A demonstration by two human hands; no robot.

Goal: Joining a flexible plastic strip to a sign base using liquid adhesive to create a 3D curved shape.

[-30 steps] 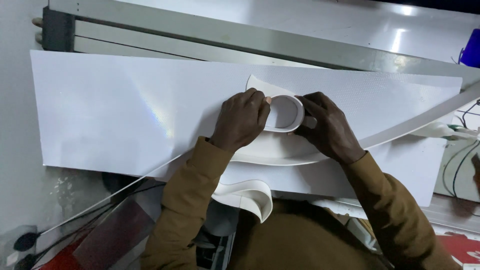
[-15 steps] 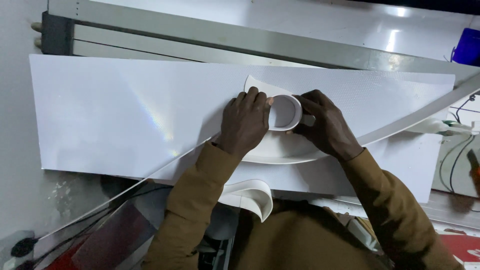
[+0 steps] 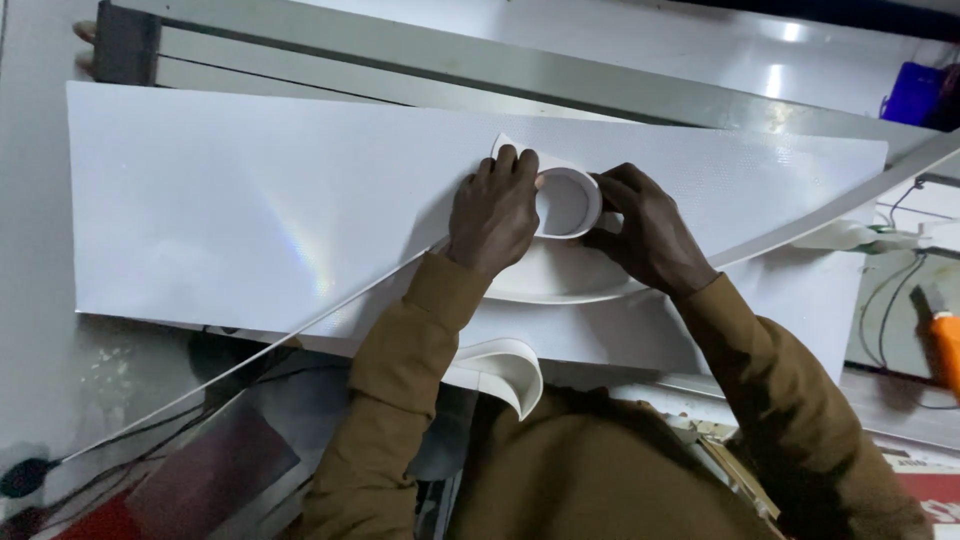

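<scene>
Broadly, the biggest thing before me is the long white sheet (image 3: 250, 220), lying flat across the table (image 3: 40, 380) from nine o'clock to three o'clock; I judge it lies flat so that it gives a firm backing for what the hands work on. Behind it, at twelve o'clock, a grey metal rail (image 3: 480, 70) runs along the sheet's far edge. A long white strip (image 3: 820, 215) comes in from three o'clock, curves under my wrists and ends in a loose curl (image 3: 505, 370) at six o'clock near my chest; it seems left slack so that it can feed toward the middle. A thin white cord (image 3: 250, 360) trails off toward eight o'clock. At three o'clock, off the sheet, sit an orange tool (image 3: 945, 350) and some dark cables (image 3: 885, 300), and a blue object (image 3: 910, 95) at two o'clock.

Smallest and central is the small white loop (image 3: 566, 203), a ring of the strip standing on edge on the sheet, just past centre toward one o'clock. My left hand (image 3: 495, 215) has its fingers curled and pressed against the loop's left side, knuckles up. My right hand (image 3: 645, 235) pinches the loop's right side between thumb and fingertips. Both are closed around it from opposite sides, I judge to hold its round shape.
</scene>
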